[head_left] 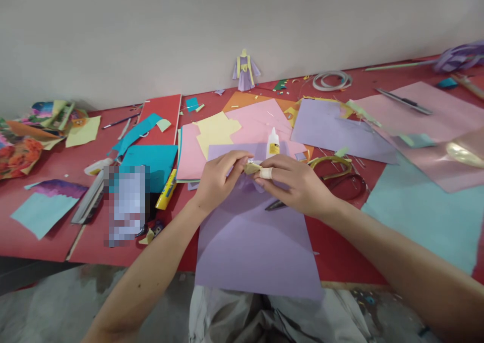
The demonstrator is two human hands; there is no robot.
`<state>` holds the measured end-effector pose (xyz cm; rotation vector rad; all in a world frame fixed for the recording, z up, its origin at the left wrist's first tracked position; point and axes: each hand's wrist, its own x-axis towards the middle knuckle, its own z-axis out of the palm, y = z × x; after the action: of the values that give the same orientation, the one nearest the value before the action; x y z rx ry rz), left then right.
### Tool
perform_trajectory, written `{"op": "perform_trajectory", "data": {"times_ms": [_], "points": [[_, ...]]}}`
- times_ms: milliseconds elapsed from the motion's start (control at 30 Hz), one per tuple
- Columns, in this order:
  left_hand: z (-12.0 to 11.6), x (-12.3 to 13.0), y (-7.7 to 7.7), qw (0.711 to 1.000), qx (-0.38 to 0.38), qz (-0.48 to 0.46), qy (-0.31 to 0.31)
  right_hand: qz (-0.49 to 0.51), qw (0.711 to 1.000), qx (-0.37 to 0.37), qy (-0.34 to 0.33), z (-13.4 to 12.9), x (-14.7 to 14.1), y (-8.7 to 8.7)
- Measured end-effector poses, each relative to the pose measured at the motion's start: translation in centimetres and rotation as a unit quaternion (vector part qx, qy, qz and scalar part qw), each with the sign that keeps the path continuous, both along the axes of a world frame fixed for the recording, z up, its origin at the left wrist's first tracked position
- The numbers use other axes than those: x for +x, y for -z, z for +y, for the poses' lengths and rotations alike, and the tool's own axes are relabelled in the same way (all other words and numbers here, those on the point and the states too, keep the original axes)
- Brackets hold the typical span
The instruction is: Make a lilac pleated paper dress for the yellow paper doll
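two hands [226,178] on one small yellow paper piece [252,168]

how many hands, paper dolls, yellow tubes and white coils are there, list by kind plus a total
hands (left hand, right hand): 2
paper doll: 1
yellow tube: 1
white coil: 1
total: 5

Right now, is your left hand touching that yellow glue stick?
Apart. The head view shows red tabletop between the left hand and the yellow glue stick.
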<state>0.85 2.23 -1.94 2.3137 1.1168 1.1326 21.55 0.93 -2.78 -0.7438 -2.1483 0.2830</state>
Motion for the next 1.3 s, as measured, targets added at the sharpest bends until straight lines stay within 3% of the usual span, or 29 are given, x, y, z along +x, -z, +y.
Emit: {"op": "perform_trajectory", "data": {"times_ms": [267,467,700,833,933,1000,1100,1200,1300], "points": [[0.0,0.0,0.1,0.999,0.033,-0.01,0.017,0.015,1.0,0.0,0.005,0.1,0.0,0.2],[0.2,0.1,0.5,0.999,0.044,-0.02,0.018,0.06,0.997,-0.048,0.011,-0.2,0.0,-0.1],[-0.1,0.3,-0.1,0.995,-0.062,-0.081,-0.001,0.102,0.979,-0.169,0.052,-0.6,-0.1,0.1],[-0.2,0.3,-0.5,0.986,-0.121,-0.116,0.01,0.074,0.981,-0.164,0.073,-0.6,-0.3,0.3],[0.3,-0.2,-0.5,0.983,-0.138,-0.121,-0.029,0.066,0.981,-0.138,0.119,-0.5,-0.2,0.3],[0.9,-0.7,-0.4,0.984,-0.146,-0.085,-0.06,0.066,0.977,-0.132,0.154,-0.3,0.0,0.4],[1.6,-1.4,0.2,0.988,-0.125,0.053,-0.072,0.075,0.966,-0.149,0.196,0.2,0.5,0.6],[1.8,-1.6,0.9,0.982,-0.095,0.16,-0.032,0.098,0.955,-0.168,0.223,0.5,0.8,0.8],[1.8,-1.5,1.3,0.98,-0.082,0.179,-0.004,0.116,0.951,-0.174,0.228,0.6,0.8,0.7]]}}
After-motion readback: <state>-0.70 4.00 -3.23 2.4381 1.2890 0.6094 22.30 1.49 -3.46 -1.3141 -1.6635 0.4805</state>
